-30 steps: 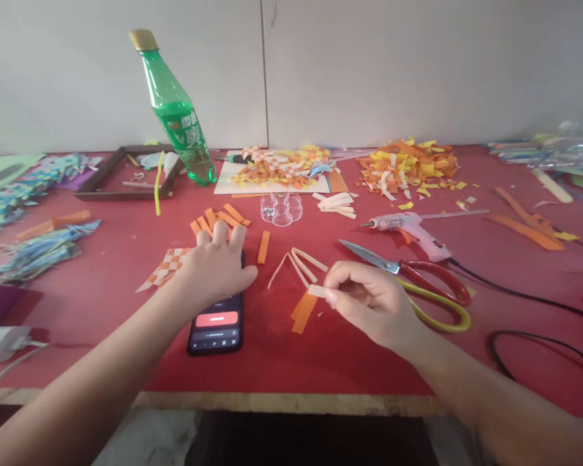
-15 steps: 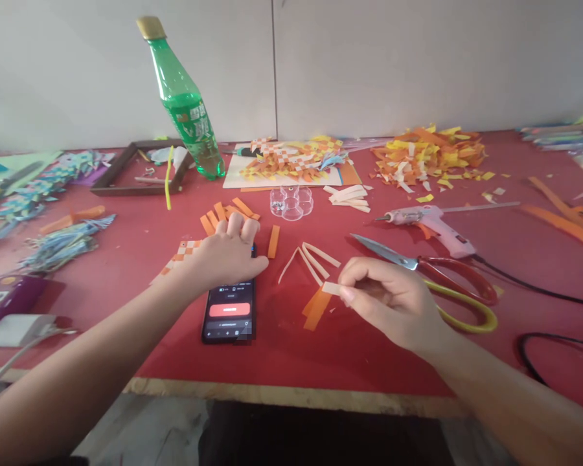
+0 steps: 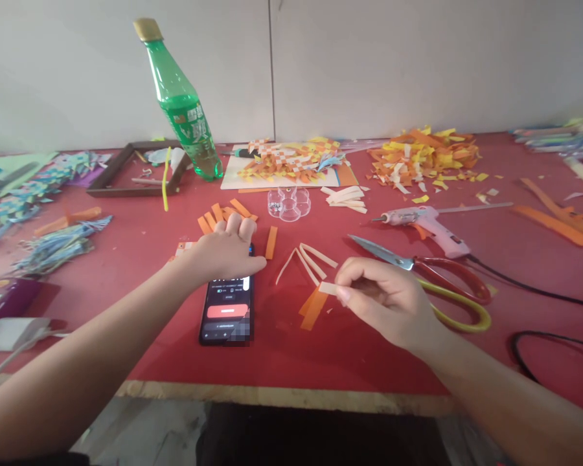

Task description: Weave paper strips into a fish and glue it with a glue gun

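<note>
My right hand (image 3: 386, 304) pinches a short cream paper strip (image 3: 328, 288) between thumb and fingertips. Orange strips (image 3: 312, 314) lie just beneath it, with folded cream strips (image 3: 315, 259) a little beyond. My left hand (image 3: 228, 249) hovers at the top of a phone (image 3: 227, 317), its thumb out to the side and its fingers apart, holding nothing. The phone lies face up with a red button on its lit screen, its upper part hidden by that hand. Several orange strips (image 3: 218, 213) and a partly covered orange-and-white checkered weave (image 3: 181, 250) are near my left fingers and wrist.
Scissors (image 3: 447, 285) and a pink glue gun (image 3: 432, 230) with a black cord lie at the right. A clear flower-shaped dish (image 3: 289, 204), a green bottle (image 3: 184, 110), a brown frame (image 3: 109, 171) and a heap of orange-yellow paper pieces (image 3: 422, 155) are farther back.
The view has shifted slightly, moving everything a little to the left. My left hand has drawn a little off the phone, showing more of its screen. The right hand keeps the strip pinched.
</note>
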The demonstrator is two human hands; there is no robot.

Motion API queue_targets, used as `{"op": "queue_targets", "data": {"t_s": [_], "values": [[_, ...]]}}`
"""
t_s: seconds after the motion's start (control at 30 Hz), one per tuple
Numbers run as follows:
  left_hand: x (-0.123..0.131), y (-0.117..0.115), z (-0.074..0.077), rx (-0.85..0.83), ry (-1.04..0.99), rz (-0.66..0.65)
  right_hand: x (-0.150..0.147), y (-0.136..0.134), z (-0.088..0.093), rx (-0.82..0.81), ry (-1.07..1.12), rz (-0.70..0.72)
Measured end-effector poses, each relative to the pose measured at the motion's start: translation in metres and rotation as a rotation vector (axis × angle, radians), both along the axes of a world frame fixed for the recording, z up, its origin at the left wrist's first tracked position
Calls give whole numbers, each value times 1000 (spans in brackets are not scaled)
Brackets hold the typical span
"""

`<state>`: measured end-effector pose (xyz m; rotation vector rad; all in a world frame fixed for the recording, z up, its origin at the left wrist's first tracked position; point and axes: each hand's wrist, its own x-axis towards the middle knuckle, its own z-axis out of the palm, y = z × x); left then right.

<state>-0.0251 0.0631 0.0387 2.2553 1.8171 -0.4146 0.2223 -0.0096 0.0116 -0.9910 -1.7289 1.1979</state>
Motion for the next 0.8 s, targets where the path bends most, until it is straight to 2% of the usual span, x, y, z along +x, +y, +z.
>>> {"op": "queue_targets", "data": {"t_s": [0.53, 0.8], "values": [[2, -3, 2, 17, -3, -21, -1, 1, 3, 33, -33, -16], [1, -5, 4, 24, -1, 3, -1, 0, 0, -9, 10, 1]]}}
